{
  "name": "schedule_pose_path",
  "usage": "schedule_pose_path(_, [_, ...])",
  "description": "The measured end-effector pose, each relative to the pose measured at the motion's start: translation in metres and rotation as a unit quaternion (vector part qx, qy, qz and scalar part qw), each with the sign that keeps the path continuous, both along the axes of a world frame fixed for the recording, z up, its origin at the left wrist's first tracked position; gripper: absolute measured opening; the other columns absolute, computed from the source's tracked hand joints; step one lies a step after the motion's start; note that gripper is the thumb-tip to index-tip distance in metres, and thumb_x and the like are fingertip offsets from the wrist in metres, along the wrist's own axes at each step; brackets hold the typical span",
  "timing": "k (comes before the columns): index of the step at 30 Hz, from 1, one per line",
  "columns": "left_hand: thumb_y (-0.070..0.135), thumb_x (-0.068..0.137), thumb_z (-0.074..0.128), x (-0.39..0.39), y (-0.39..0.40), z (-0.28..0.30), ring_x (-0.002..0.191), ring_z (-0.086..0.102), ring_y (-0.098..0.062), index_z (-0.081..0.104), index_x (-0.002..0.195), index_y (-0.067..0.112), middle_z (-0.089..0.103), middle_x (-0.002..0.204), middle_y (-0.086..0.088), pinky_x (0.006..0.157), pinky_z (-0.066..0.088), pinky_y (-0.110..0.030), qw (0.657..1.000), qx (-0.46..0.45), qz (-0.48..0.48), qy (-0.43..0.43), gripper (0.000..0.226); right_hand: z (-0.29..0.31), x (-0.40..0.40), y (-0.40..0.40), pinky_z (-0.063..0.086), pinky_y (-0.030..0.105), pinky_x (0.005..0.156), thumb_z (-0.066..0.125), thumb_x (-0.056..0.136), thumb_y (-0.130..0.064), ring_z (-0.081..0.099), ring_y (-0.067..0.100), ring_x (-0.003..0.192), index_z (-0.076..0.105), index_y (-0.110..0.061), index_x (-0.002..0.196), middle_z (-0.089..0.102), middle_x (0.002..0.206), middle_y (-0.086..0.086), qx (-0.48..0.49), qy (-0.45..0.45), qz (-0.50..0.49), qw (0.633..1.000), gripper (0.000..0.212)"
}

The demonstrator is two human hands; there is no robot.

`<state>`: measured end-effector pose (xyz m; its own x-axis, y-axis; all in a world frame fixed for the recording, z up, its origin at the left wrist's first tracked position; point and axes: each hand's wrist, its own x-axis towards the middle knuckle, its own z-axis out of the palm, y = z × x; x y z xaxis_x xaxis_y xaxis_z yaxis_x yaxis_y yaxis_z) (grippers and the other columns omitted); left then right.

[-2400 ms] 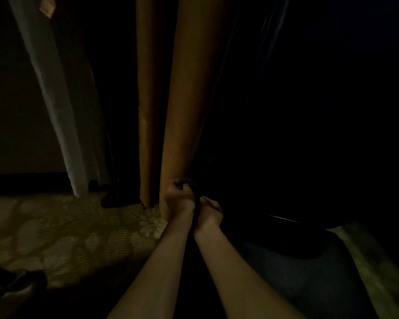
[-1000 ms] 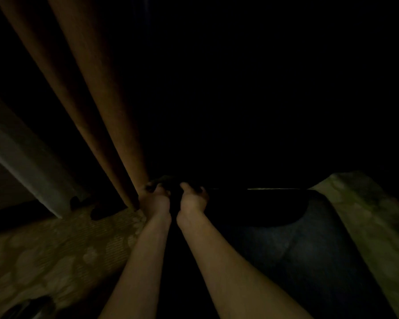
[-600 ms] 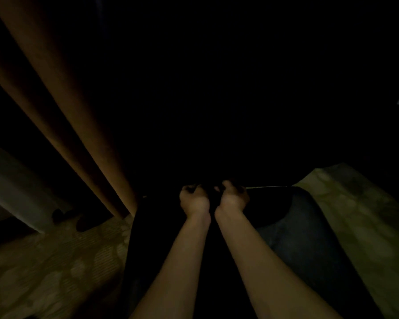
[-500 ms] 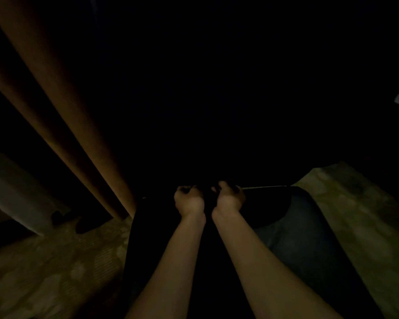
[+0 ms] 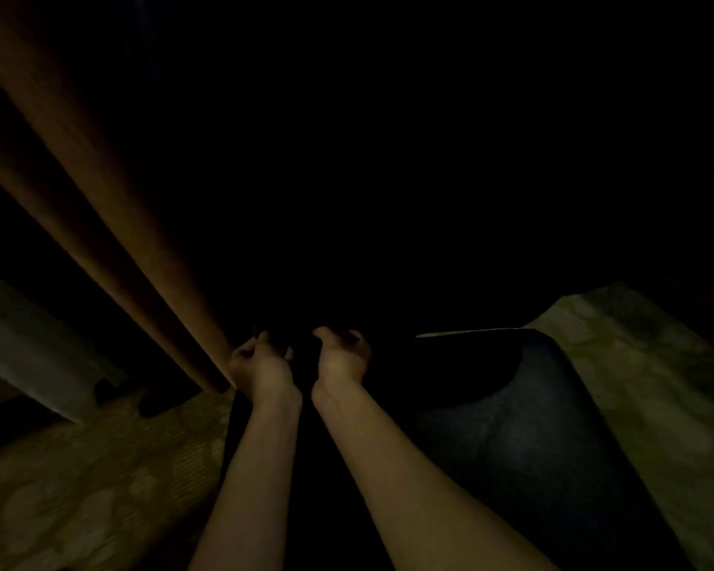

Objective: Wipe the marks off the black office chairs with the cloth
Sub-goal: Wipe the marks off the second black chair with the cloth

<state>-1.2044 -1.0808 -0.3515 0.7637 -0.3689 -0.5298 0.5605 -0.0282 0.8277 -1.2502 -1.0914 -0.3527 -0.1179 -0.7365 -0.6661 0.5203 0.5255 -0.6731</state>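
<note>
Orange-brown curtain [image 5: 112, 249] hangs far left, just beside the left hand [image 5: 260, 366]. Both hands look curled round something dark, likely the cloth, though it's too dim to tell. Right hand [image 5: 341, 356] sits close by, near the black chair [image 5: 466, 364]. Cloth should be soft and light; bunch it in the palm.

patterned carpet floor [image 5: 79, 488]; brown curtain [image 5: 112, 224] hem reaches it.
</note>
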Motion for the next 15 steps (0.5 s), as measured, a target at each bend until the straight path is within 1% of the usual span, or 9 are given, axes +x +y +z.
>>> schedule_pose_path(2, [0.006, 0.100, 0.047, -0.022, -0.005, 0.001, 0.072, 0.058, -0.014, 0.052, 0.100, 0.010, 0.060, 0.091, -0.005, 0.064, 0.050, -0.025, 0.999, -0.027, -0.025, -0.007, 0.007, 0.002, -0.020, -0.006, 0.058, 0.043, 0.081, 0.062, 0.088, 0.002, 0.066, 0.028, 0.087, 0.064, 0.000, 0.103, 0.069, 0.101, 0.018, -0.017, 0.001, -0.022, 1.000, 0.015])
schedule_pose_path(3, [0.004, 0.099, 0.047, -0.034, -0.008, 0.002, 0.072, 0.058, -0.015, 0.051, 0.099, 0.010, 0.060, 0.089, -0.005, 0.065, 0.050, -0.026, 0.998, -0.039, -0.041, -0.010, 0.007, 0.004, -0.032, -0.010, 0.058, 0.043, 0.083, 0.063, 0.087, 0.002, 0.066, 0.029, 0.090, 0.064, 0.000, 0.103, 0.069, 0.103, 0.018, -0.024, 0.003, -0.036, 0.999, 0.016])
schedule_pose_path(6, [0.000, 0.096, 0.052, -0.073, -0.019, 0.005, 0.068, 0.056, -0.017, 0.049, 0.082, 0.012, 0.056, 0.076, -0.005, 0.062, 0.049, -0.026, 0.994, -0.057, -0.093, -0.008, 0.019, 0.006, -0.072, -0.024, 0.056, 0.050, 0.088, 0.064, 0.086, 0.002, 0.066, 0.036, 0.100, 0.063, 0.000, 0.105, 0.068, 0.108, 0.021, -0.037, 0.004, -0.103, 0.994, 0.020])
schedule_pose_path(8, [-0.002, 0.095, 0.053, -0.086, -0.022, 0.008, 0.066, 0.056, -0.015, 0.050, 0.080, 0.010, 0.057, 0.074, -0.005, 0.060, 0.050, -0.023, 0.993, -0.055, -0.104, 0.004, 0.020, 0.006, -0.089, -0.030, 0.057, 0.048, 0.086, 0.064, 0.086, 0.001, 0.066, 0.034, 0.098, 0.063, -0.002, 0.108, 0.069, 0.107, 0.019, -0.039, -0.002, -0.112, 0.993, 0.022])
schedule_pose_path(10, [-0.004, 0.095, 0.053, -0.084, -0.021, 0.008, 0.063, 0.056, -0.013, 0.051, 0.079, 0.010, 0.058, 0.074, -0.005, 0.056, 0.049, -0.020, 0.994, -0.060, -0.093, 0.015, 0.021, 0.005, -0.086, -0.030, 0.057, 0.046, 0.086, 0.064, 0.087, 0.000, 0.066, 0.031, 0.098, 0.062, -0.003, 0.113, 0.067, 0.111, 0.020, -0.043, -0.020, -0.116, 0.992, 0.026])
schedule_pose_path(12, [-0.006, 0.095, 0.048, -0.071, -0.015, 0.009, 0.064, 0.055, -0.013, 0.053, 0.081, 0.010, 0.058, 0.075, -0.005, 0.057, 0.048, -0.020, 0.995, -0.065, -0.070, 0.016, 0.021, 0.003, -0.070, -0.024, 0.056, 0.047, 0.089, 0.065, 0.088, -0.004, 0.065, 0.030, 0.100, 0.059, -0.004, 0.119, 0.066, 0.114, 0.018, -0.033, -0.042, -0.102, 0.993, 0.032])
schedule_pose_path(15, [-0.005, 0.095, 0.041, -0.043, -0.002, 0.010, 0.071, 0.058, -0.013, 0.057, 0.087, 0.015, 0.062, 0.088, -0.003, 0.062, 0.048, -0.020, 0.998, -0.056, -0.026, 0.013, 0.027, 0.003, -0.038, -0.011, 0.057, 0.042, 0.088, 0.066, 0.090, -0.010, 0.065, 0.028, 0.101, 0.057, -0.011, 0.124, 0.067, 0.112, 0.013, -0.004, -0.071, -0.033, 0.997, 0.035])
